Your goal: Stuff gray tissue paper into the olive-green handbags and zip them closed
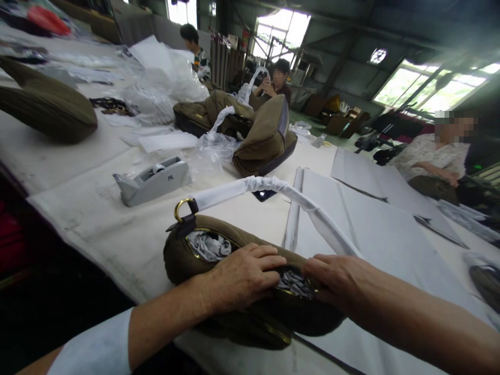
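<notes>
Olive canvas handbag (183,265) sits at the near edge of the worktop (117,234), right in front of you. Its zip is open and crumpled grey stuffing paper (209,245) shows inside. Your left hand (242,276) lies palm down across the opening, fingers side by side and stretched out, not closed around anything. Your right hand (336,281) meets it from the other side, fingers curled onto the rim of the opening; whether they pinch the edge cannot be told from this view. The bag's handle (269,187), wrapped in white paper, arches above both hands from a brass ring (182,205). A grey tape dispenser (152,179) stands further back on your left, apart from the bag.
</notes>
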The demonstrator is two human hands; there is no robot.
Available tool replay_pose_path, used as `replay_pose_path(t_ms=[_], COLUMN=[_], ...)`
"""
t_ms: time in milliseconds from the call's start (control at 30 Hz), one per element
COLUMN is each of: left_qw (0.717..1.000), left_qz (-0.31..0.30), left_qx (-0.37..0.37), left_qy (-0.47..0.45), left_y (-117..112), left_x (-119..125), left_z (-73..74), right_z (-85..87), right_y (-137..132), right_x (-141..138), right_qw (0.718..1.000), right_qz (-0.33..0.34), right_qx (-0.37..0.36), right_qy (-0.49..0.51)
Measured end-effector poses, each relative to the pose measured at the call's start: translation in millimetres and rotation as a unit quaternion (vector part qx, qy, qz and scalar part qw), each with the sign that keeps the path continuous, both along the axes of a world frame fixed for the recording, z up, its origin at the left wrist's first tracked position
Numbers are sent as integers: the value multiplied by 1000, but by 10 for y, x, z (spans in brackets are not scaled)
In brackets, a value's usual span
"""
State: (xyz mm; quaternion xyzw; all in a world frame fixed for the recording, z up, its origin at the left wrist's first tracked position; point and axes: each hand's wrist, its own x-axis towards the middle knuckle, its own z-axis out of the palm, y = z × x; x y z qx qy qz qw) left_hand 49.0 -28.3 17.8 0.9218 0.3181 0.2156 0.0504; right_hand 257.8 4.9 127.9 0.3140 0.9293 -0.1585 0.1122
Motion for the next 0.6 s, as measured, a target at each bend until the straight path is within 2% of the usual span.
replay_pose_path(t_ms=[100,167,267,333,433,500,600], left_qw=[1000,999,999,999,998,997,996], left_qz=[-13,-18,-21,-18,-4,3,-23], left_qx=[-17,-27,-28,-32,-52,-69,-67], left_qy=[-20,-20,-17,-14,-23,-37,-55], left_y=[36,58,78,79,71,75,112], left_x=[38,49,48,44,61,98,175], left_z=[-24,-6,33,53,79,94,94], right_z=[-13,-53,-149,-199,-208,-185,-147], right_y=[-39,-106,-214,-259,-270,-253,-212], right_x=[74,96,86,52,-18,-57,-64], right_qw=[994,982,946,924,912,915,925], right_qz=[61,97,118,134,148,154,161], right_qx=[75,159,297,352,371,367,343], right_qy=[-45,-44,-48,-74,-90,-71,-38])
